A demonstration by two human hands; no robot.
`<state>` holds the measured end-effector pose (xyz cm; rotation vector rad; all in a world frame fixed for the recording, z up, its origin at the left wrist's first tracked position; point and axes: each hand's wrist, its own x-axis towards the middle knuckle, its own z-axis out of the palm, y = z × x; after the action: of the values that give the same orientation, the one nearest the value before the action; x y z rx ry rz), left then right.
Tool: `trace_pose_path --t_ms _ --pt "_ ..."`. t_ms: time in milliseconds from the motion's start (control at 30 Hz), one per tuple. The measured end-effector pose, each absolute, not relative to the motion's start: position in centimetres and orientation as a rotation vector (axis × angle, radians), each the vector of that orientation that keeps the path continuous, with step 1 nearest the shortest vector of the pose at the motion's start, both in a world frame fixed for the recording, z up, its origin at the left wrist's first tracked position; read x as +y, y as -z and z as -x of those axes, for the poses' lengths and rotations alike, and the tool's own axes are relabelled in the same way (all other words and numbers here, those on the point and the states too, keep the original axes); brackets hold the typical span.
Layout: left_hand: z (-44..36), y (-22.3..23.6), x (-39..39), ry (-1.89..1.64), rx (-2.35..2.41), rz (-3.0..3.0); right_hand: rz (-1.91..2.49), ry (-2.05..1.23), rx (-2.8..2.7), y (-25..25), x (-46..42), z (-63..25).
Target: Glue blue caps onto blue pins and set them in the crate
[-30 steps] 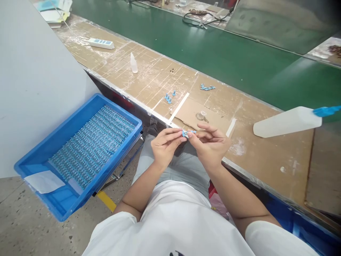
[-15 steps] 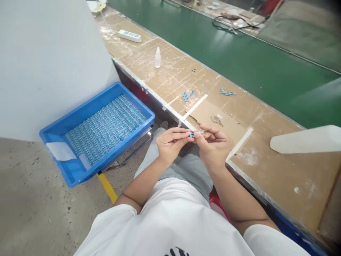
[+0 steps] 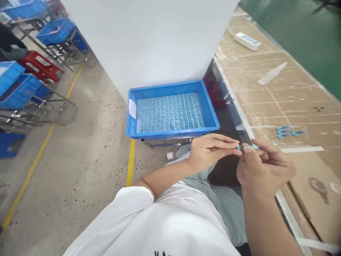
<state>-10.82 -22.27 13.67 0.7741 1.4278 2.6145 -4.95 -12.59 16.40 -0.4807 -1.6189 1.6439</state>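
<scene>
Between the fingertips of both hands is a small blue piece (image 3: 239, 147), mostly covered, so its exact kind does not show. My left hand (image 3: 210, 149) pinches its left end. My right hand (image 3: 263, 165) grips the other end between thumb and fingers, and more blue shows among those fingers. Both hands are above my lap at the bench edge. Several small blue pieces (image 3: 284, 131) lie on the bench beyond my right hand. Left of my hands, a blue plastic crate (image 3: 170, 135) holds dense rows of similar small blue pieces (image 3: 170, 112).
On the brown-covered bench (image 3: 282, 96) are a white dropper bottle (image 3: 272, 73), a power strip (image 3: 247, 41) and a cardboard sheet (image 3: 317, 170). A white panel (image 3: 154, 42) stands behind the crate. Farther left are a red stool (image 3: 42, 66) and blue crates (image 3: 55, 31) on stands.
My view has swung left, bringing the crate to the middle and showing more floor. The large white bottle has left view. Both hands still hold the small blue piece.
</scene>
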Motion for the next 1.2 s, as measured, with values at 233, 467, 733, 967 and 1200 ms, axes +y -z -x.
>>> trace_pose_path --t_ms 233,467,733,967,1200 --pt "15.0 -12.9 -28.8 -2.467 1.832 -0.876 0.467 -1.697 -1.79 -15.3 -16.4 9.4" --pt "22.0 -10.9 -39.4 -1.881 2.601 -1.143 0.214 -2.201 -1.976 -12.0 -21.6 16.7" --pt "31.7 -6.7 -52.8 -0.254 3.002 -0.661 0.154 -2.027 -2.561 -7.1 -19.7 18.2" --pt "35.6 -1.1 -52.2 0.018 2.793 -0.68 0.373 -1.903 -2.701 -2.2 -16.6 16.5" --pt "37.9 1.3 -51.0 0.095 2.727 -0.606 0.45 -1.887 -2.723 -0.1 -14.9 14.7"
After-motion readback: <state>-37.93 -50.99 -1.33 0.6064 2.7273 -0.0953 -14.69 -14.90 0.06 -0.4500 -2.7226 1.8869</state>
